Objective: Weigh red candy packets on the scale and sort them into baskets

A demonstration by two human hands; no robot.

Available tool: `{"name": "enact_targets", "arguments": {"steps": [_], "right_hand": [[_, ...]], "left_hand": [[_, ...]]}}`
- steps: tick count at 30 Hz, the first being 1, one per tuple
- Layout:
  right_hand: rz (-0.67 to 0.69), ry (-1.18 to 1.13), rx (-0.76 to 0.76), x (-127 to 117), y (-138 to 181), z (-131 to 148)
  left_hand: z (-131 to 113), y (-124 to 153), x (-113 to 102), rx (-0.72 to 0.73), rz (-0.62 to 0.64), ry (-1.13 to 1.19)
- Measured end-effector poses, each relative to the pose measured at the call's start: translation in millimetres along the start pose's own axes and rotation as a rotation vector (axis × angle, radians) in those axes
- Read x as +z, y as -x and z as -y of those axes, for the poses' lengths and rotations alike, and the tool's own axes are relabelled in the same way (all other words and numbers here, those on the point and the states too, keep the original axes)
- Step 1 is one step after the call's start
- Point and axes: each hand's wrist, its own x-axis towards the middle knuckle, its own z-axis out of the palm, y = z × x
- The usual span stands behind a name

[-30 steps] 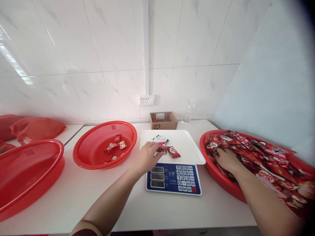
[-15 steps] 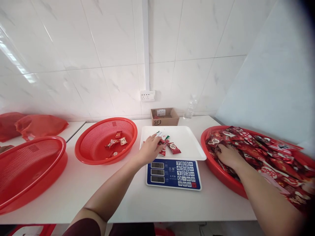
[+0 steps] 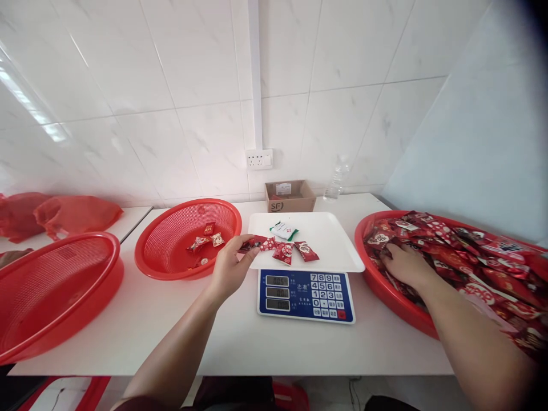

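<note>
My left hand (image 3: 233, 264) is at the left edge of the scale's white tray (image 3: 334, 242), thumb and fingers closed on a dark red candy packet (image 3: 249, 244). On the tray beside it lie a red dotted packet (image 3: 268, 244), a red packet (image 3: 283, 253), another red packet (image 3: 306, 251) and a white-and-green sachet (image 3: 284, 230). My right hand (image 3: 406, 266) reaches into a red basket (image 3: 363, 251) heaped with wrapped candies (image 3: 466, 260). Its fingers curl down among the packets; their tips are hidden, so what they hold cannot be made out.
The scale's blue panel (image 3: 306, 297) faces me. Left of it stands a red basket (image 3: 149, 245) with several candies in it, then another red basket (image 3: 100, 285). A cardboard box (image 3: 295, 204) and a clear bottle (image 3: 336, 180) stand by the wall. Red bags (image 3: 79, 214) lie far left.
My left hand has moved left across the tray to its edge, uncovering the white-and-green sachet. My right hand stays in the candy basket. The view has shifted slightly.
</note>
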Motion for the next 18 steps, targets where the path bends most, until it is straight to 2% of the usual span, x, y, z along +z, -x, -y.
{"name": "enact_targets", "arguments": {"steps": [11,15,18], "right_hand": [[0.009,-0.011,-0.01,-2.9,2.4,2.4],[-0.007,-0.009,0.0,-4.7,4.0,3.9],[-0.027,-0.006,0.0,-5.3,4.6,5.0]], "left_hand": [[3.7,6.7,7.0,-0.045,0.092,0.009],[-6.7,5.9,17.4,-0.007,0.299,0.019],[-32.6,-7.7,45.2,0.063,0.455,0.045]]}}
